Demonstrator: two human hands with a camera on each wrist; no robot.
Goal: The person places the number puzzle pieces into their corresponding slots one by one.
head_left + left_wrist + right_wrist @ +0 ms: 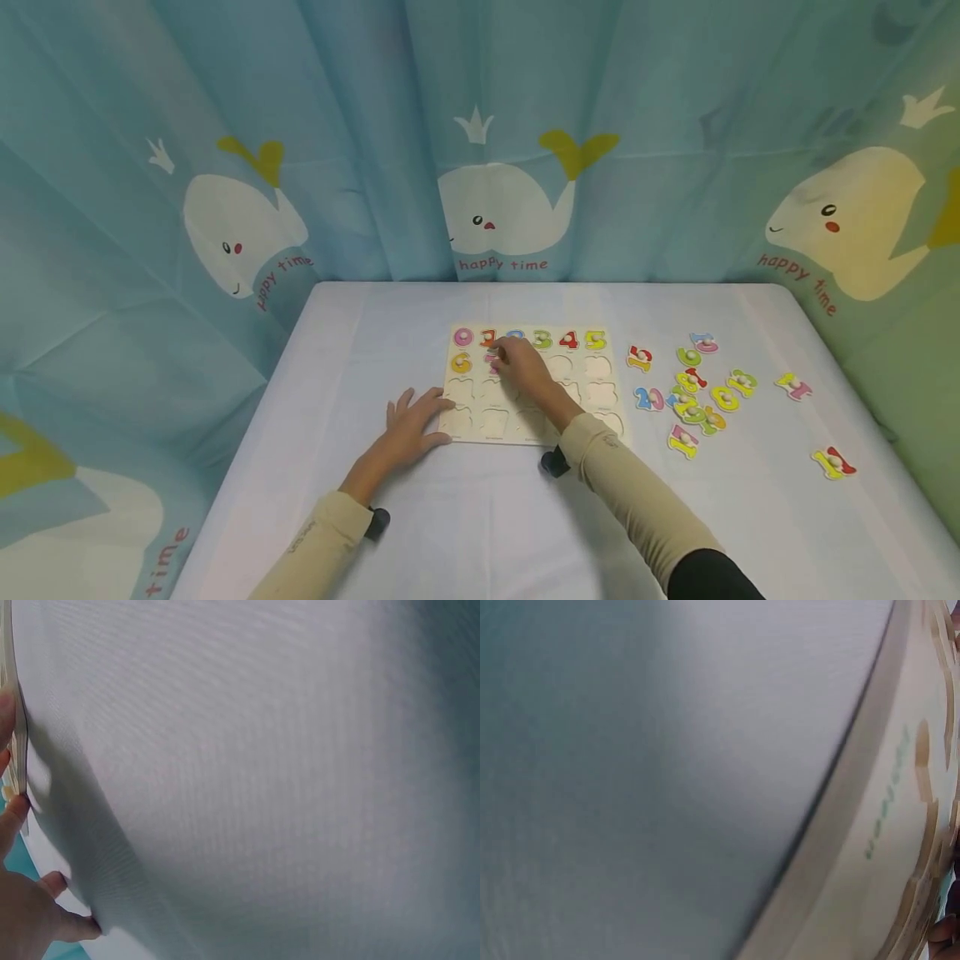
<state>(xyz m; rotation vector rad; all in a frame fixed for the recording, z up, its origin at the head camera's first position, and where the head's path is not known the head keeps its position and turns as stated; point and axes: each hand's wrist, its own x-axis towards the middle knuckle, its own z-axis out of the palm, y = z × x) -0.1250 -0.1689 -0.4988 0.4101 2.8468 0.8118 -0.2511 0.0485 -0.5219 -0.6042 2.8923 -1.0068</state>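
A pale wooden number puzzle board (495, 435) lies on the table. My right hand (525, 367) reaches across it, fingers curled at a pink number piece (492, 363) in the second row; the fingertips partly hide that piece. My left hand (408, 429) rests at the board's left edge, its fingers spread and the fingertips touching the rim. In the left wrist view, fingers (11, 817) touch the board's side. Colourful number pieces fill the top row, and an orange 6 (461, 362) sits at the left of the second row. Lower recesses hold no pieces.
Several loose number pieces lie right of the board in a loose cluster, among them a blue and pink 20 (648, 398). A yellow and red piece (832, 463) lies apart near the table's right side. A blue whale-print curtain (360, 208) hangs behind the white tabletop (360, 350).
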